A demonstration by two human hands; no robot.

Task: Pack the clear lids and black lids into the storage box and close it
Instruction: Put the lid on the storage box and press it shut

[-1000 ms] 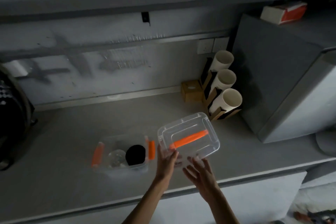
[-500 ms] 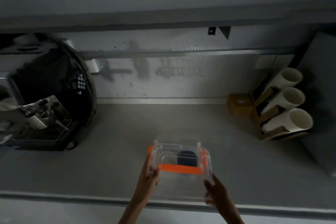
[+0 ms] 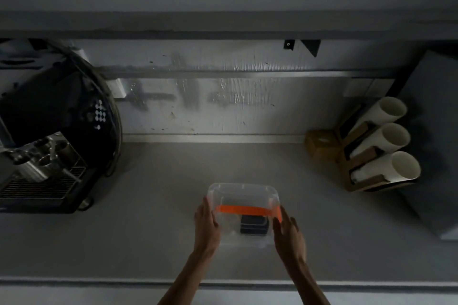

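1. I am looking down at a grey bench [image 3: 153, 242] in dim light, with both my bare arms reaching in from its front edge.
2. The clear box [image 3: 244, 210] is sitting on the bench near the front edge, about midway along it.
3. A clear lid [image 3: 241, 194] with an orange handle [image 3: 241, 210] across it is lying over the box; I cannot tell whether it is latched.
4. Black lids [image 3: 254, 227] are showing through the plastic, in the near right part of the box.
5. My left hand [image 3: 206, 226] is pressing flat against the box's left side, fingers together and pointing away from me.
6. My right hand [image 3: 288, 234] is lying against the box's right side, fingers loosely spread, next to an orange clip [image 3: 279, 213].
7. A dark coffee machine [image 3: 49, 131] is standing at the left end of the bench.
8. Three white cup stacks [image 3: 386, 140] are lying in a cardboard holder [image 3: 357, 181] near the back right corner.
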